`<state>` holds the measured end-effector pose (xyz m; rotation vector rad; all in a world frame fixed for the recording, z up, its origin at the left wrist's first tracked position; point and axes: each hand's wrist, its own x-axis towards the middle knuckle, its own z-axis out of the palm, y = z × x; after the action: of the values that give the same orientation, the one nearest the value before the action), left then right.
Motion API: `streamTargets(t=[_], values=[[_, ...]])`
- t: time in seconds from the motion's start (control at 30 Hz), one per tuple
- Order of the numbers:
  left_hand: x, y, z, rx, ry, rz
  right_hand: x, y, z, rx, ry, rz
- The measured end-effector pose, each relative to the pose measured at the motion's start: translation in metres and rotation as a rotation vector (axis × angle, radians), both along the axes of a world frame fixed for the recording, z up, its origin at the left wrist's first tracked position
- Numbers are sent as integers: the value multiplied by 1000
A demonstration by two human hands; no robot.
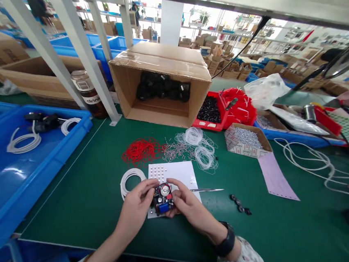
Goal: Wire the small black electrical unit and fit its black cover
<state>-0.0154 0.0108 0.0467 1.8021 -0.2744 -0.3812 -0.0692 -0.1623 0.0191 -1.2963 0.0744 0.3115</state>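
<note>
Both my hands hold a small circuit assembly (163, 204) with a blue cylindrical part, a round silvery piece and black edges. My left hand (138, 202) grips its left side, thumb and fingers closed on it. From the right, my right hand (189, 201) closes on the other edge, with some fingers underneath. Below it lies a white sheet (184, 171) bearing rows of small metal pieces. Tweezers (209, 190) rest across the sheet's right edge. A coil of white cable (125, 181) sits beside my left hand, and a strip of black parts (240, 205) lies to the right.
Red wires (142, 150), small metal pins (178, 150) and clear tubing (204, 155) lie beyond the sheet. An open cardboard box (160, 111) stands behind. A blue tray (42, 168) is at left. A red bin (221, 122) and a box of screws (241, 151) stand right.
</note>
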Motion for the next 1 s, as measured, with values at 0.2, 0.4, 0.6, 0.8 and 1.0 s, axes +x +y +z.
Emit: streamTargets(t=[0.2,0.4,0.6,0.8,1.0], values=[[-13,9,-11,100,-20,-78,-6,5,6,53,28,-3],[-20,6,-16,27,-42,-60,-7,8,9,101,47,-7],[-26,2,-17,-39,-16,-21,-11,13,9,139,29,-24],[-31,-3,-21,-44,-3,12,-14,17,6,186,51,-94],[-34,-3,-18,6,-55,5,-18,19,4,146,4,-107]])
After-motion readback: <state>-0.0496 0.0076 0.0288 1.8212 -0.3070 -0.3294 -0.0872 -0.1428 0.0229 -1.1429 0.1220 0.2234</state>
